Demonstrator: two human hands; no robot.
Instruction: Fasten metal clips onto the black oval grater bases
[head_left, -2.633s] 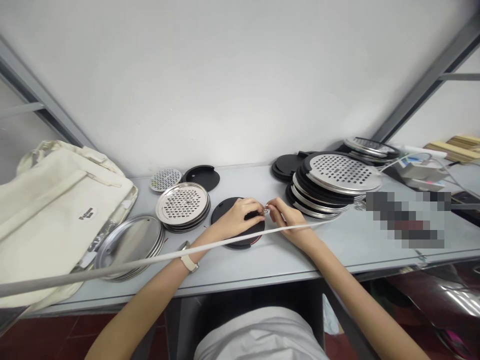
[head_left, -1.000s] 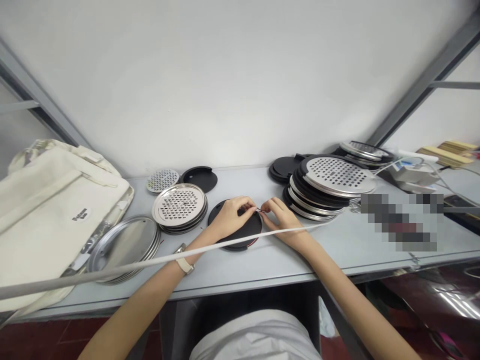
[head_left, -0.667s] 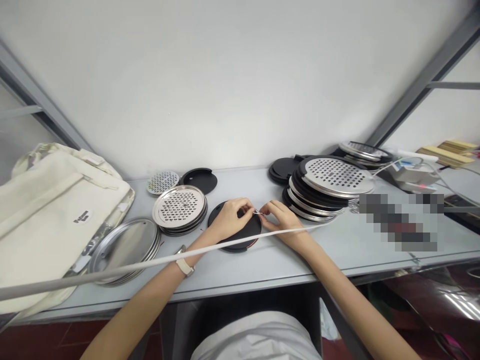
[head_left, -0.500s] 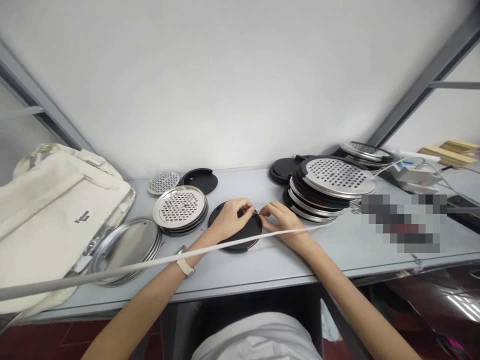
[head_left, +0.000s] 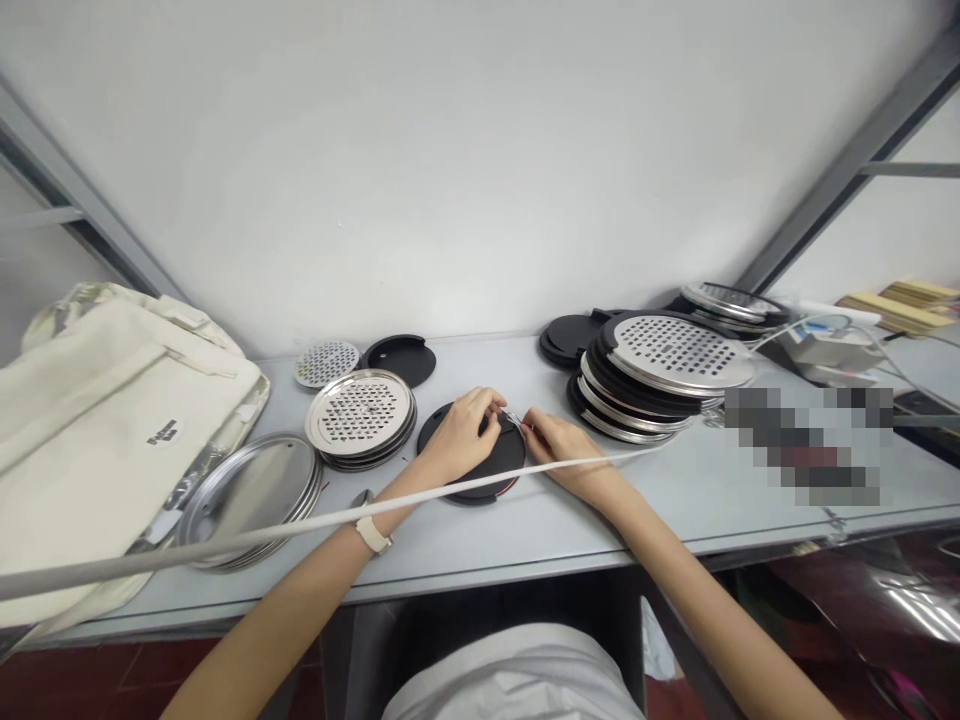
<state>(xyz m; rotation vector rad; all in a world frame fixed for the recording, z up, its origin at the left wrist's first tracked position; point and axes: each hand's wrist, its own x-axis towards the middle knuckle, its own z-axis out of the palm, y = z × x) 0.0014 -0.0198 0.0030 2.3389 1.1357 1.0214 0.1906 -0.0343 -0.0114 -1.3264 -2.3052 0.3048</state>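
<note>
A black round disc (head_left: 484, 470) with a raised rim piece and a red line along its front right edge lies on the table before me. Over its left part is my left hand (head_left: 469, 432), thumb and fingers pinched on one end of a small shiny metal piece (head_left: 512, 417). My right hand (head_left: 562, 450), at the disc's right edge, closes its fingertips on the other end. The piece is too small to name. Left of the disc stands a stack of perforated metal grater plates (head_left: 360, 412).
Plain metal discs (head_left: 259, 490) are stacked at the left beside a cream fabric bag (head_left: 97, 430). A tall stack of black discs and grater plates (head_left: 671, 350) stands at the right. A white cord (head_left: 420, 497) crosses in front, above my left forearm. The wall (head_left: 480, 170) rises behind.
My fingertips are slightly further apart, with more of the small metal piece showing between them. The disc and the stacks stay where they were.
</note>
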